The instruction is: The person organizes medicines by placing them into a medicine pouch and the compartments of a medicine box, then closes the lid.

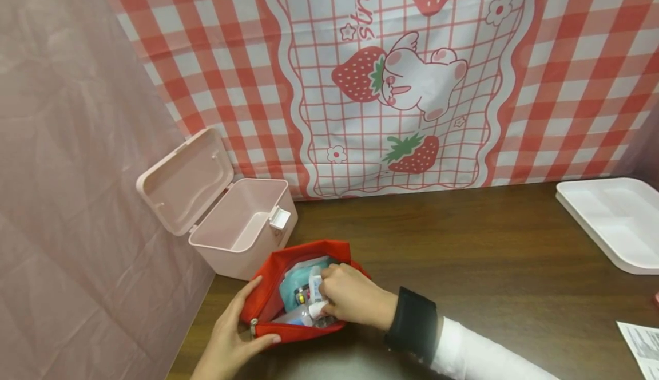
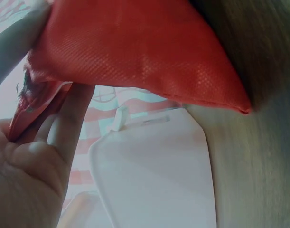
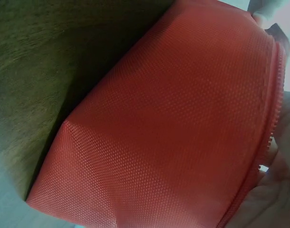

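Note:
A red zip pouch (image 1: 296, 333) lies on the table with its mouth spread wide. My left hand (image 1: 226, 325) grips its left end, thumb on the near edge and fingers at the far side. The left wrist view shows that hand (image 2: 33, 164) by the zip. My right hand (image 1: 355, 294) reaches into the pouch from the right, fingertips partly hidden among the contents. Beside its thumb is a clear bottle (image 1: 297, 316) with a white cap; a white printed packet or tube (image 1: 315, 284) touches its fingers. Pale teal packaging (image 1: 295, 289) lies deeper inside.
Behind the pouch at the left stands a pink box (image 1: 234, 260) with its lid (image 1: 187, 179) raised. A white divided tray (image 1: 587, 217) sits at the far right, a printed sheet (image 1: 640, 345) nearer. A checked strawberry cloth (image 1: 319, 82) hangs behind the table (image 1: 453, 254).

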Motion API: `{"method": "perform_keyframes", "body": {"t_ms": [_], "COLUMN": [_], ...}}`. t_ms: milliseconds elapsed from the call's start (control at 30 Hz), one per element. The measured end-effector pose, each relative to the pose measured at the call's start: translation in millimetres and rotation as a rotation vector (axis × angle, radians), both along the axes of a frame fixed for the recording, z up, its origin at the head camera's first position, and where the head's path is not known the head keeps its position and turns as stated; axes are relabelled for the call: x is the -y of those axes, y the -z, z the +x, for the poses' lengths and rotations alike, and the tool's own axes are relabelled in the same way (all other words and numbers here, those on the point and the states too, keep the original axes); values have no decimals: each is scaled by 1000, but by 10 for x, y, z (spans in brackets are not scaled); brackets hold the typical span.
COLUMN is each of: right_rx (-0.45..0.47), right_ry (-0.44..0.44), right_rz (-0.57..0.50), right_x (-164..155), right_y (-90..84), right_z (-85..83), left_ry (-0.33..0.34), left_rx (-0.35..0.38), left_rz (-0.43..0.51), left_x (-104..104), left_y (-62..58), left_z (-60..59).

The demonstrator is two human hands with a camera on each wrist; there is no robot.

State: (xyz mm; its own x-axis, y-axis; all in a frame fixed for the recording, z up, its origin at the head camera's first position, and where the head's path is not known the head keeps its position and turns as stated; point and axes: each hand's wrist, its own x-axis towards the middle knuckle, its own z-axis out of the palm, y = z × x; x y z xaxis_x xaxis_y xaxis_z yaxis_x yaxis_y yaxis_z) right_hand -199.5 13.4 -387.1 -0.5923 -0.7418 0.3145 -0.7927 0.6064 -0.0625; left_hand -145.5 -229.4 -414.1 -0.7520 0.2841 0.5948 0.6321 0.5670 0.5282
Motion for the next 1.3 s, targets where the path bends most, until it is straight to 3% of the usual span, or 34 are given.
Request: {"method": "perform_keyframes", "body": {"t_ms": [133,300,567,733,833,1033,1167,1300], "right_rx": [-20,8,-45,-77,-108,-77,-102,-82], "right_ry": [-12,-28,-21,-42,-80,-131,-131,-115], "right_rz": [15,0,21,-72,-140,-183,-175,-182], "right_x": [15,14,42,104,167,294,352,380], "right_y": [19,16,10,12,5,-2,36,68], "right_z": [7,21,82,145,198,297,318,304], "left_ry": [55,34,27,25,37,71,43,-28], "left_rx": [81,84,128,113,81,63,105,132], "left_rz": [48,77,141,146,151,186,178,204], "left_x": [26,20,0,10,-7,75,110,110], "left_y": [-9,9,26,49,-1,25,-3,-36], "left_z": [10,1,4,-4,19,16,33,30]}}
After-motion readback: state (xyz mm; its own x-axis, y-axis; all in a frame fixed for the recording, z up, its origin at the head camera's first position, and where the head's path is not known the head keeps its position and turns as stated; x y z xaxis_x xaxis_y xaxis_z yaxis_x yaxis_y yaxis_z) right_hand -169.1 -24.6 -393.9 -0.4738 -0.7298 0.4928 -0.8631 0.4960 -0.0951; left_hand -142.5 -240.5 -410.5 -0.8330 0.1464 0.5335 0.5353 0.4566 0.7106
